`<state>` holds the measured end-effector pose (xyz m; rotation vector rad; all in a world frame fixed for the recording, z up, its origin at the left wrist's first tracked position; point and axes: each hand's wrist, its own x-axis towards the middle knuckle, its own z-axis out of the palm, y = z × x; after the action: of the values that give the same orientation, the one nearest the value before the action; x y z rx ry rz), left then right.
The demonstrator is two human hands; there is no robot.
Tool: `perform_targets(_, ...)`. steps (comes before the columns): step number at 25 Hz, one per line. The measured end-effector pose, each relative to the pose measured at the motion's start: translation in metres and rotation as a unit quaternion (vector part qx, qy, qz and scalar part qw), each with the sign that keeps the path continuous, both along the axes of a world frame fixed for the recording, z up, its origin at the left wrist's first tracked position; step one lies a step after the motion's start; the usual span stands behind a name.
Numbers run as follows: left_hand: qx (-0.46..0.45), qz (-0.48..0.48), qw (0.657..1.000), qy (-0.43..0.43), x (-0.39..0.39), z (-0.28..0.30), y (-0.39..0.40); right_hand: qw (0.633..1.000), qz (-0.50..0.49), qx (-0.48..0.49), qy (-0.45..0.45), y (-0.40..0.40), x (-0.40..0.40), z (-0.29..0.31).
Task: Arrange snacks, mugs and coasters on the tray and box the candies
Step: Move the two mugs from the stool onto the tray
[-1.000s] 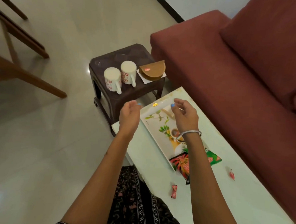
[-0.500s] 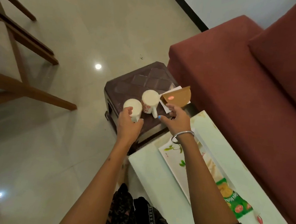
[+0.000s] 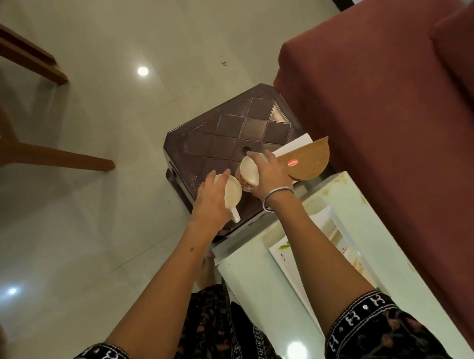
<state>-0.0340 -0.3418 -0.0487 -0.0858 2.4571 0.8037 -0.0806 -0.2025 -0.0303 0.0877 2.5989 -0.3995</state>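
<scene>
Two white mugs with red flower prints are over the dark brown stool (image 3: 233, 129). My left hand (image 3: 211, 202) grips the nearer mug (image 3: 232, 193) by its side, its handle pointing toward me. My right hand (image 3: 269, 173) wraps around the farther mug (image 3: 249, 171), which is tilted. A brown half-round coaster (image 3: 309, 161) with a red label lies on white paper (image 3: 294, 145) at the stool's right edge. The white tray (image 3: 289, 265) with a leaf print lies on the pale green table (image 3: 249, 277), partly hidden by my right forearm.
A dark red sofa (image 3: 387, 105) runs along the right, close to the stool and table. Wooden furniture legs (image 3: 45, 156) stand on the glossy tiled floor at the left. My patterned clothing fills the bottom of the view.
Both hands have moved from above the tray to the stool and closed on the two mugs. The farther mug now tilts in my right hand. The view has swung down toward the stool.
</scene>
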Motion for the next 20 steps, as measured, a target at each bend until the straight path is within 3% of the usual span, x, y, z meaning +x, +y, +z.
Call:
perform_targets(11,0.000,0.016,1.000,0.012,-0.005,0.003,-0.004,1.000,0.011,0.024,-0.007,-0.001,-0.006,0.000)
perform_targets(20,-0.010,0.012,1.000,0.018,0.055,0.033,0.023,1.000,-0.010,-0.007,0.021,0.030,0.060,0.044)
